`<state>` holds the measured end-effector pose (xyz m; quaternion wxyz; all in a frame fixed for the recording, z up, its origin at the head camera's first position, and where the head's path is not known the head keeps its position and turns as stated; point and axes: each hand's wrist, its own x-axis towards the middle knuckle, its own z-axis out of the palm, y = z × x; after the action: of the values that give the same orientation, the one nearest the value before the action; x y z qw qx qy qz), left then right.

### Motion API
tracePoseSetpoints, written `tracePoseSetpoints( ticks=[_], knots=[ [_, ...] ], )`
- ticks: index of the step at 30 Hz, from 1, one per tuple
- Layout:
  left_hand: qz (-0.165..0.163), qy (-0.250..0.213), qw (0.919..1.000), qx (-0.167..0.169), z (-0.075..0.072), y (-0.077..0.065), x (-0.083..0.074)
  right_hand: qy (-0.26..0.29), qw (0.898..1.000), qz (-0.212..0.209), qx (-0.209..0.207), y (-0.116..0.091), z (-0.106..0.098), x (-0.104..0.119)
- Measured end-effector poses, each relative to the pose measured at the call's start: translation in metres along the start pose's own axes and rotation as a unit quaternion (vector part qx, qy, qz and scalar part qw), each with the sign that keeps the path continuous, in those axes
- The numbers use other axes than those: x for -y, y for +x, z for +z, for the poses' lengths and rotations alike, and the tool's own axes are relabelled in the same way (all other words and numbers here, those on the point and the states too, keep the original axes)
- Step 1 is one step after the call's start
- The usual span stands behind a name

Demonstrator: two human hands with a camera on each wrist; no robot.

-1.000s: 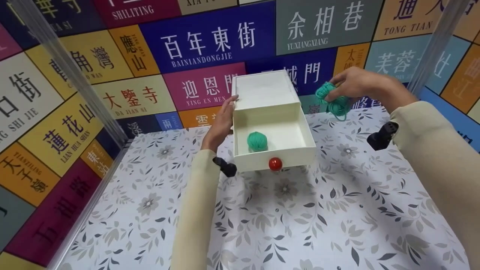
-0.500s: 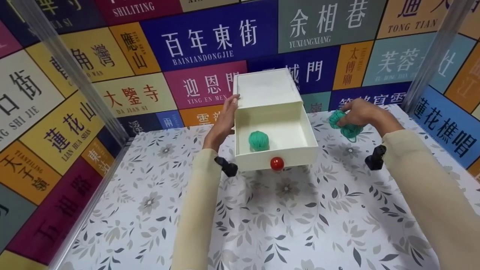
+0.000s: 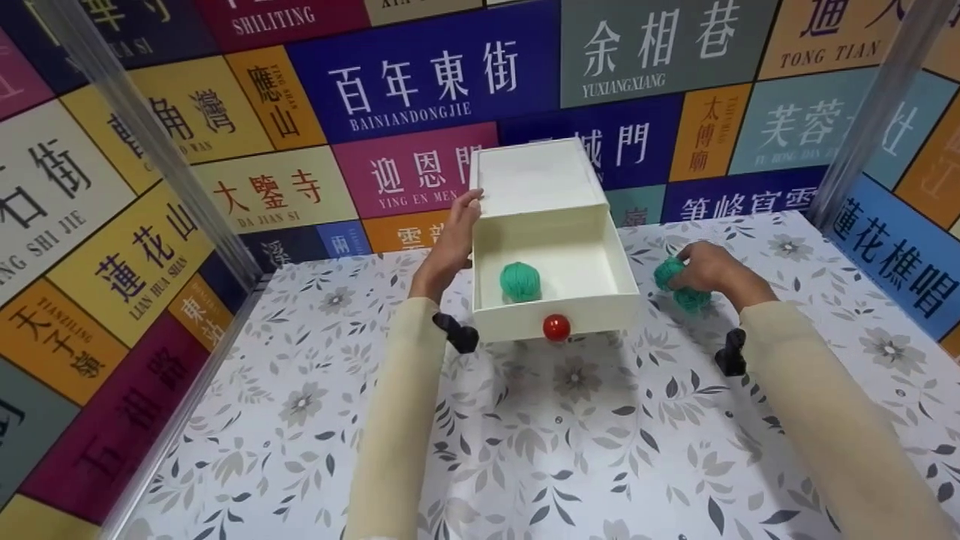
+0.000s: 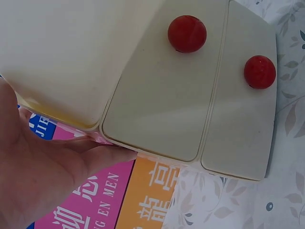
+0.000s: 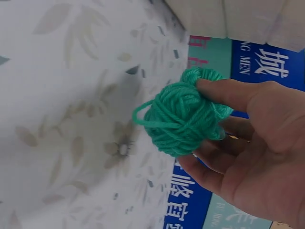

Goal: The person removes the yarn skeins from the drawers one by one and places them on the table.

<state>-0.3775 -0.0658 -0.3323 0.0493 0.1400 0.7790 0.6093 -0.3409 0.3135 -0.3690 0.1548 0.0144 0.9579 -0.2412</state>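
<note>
Right hand (image 5: 267,162) clamped on a green bundle of wound woollen yarn (image 5: 176,119), just right of a white box-shaped cabinet (image 3: 536,176).
On my feed, thumb and fingers pinch the bundle over the white, leaf-and-flower-patterned tabletop (image 3: 300,465); I can't tell whether the two touch. Beside it, the cabinet's white rectangular drawer (image 3: 510,321) stands pulled out, its round red knob (image 3: 556,328) facing me, with a round green yarn ball (image 3: 520,282) inside, near the front left. I see my left hand (image 3: 448,247) against the cabinet's left side, fingers extended. Multicoloured lettered panels (image 3: 420,82) rise behind.
</note>
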Motion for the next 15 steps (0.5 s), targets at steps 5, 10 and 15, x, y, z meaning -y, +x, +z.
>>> tracePoseSetpoints(
  ticks=[5,10,15],
  knots=[
    [-0.001,-0.005,1.0,0.0,0.001,-0.001,0.001,0.0,1.0,-0.003,-0.017,0.004,0.02,-0.008],
    [0.007,-0.02,0.9998,0.005,0.001,0.001,0.001,0.006,1.0,0.0,-0.022,0.006,0.032,-0.013],
    [0.011,-0.021,0.9997,0.005,0.0,0.001,0.001,0.001,1.0,0.005,-0.018,0.006,0.034,-0.015]
  ],
)
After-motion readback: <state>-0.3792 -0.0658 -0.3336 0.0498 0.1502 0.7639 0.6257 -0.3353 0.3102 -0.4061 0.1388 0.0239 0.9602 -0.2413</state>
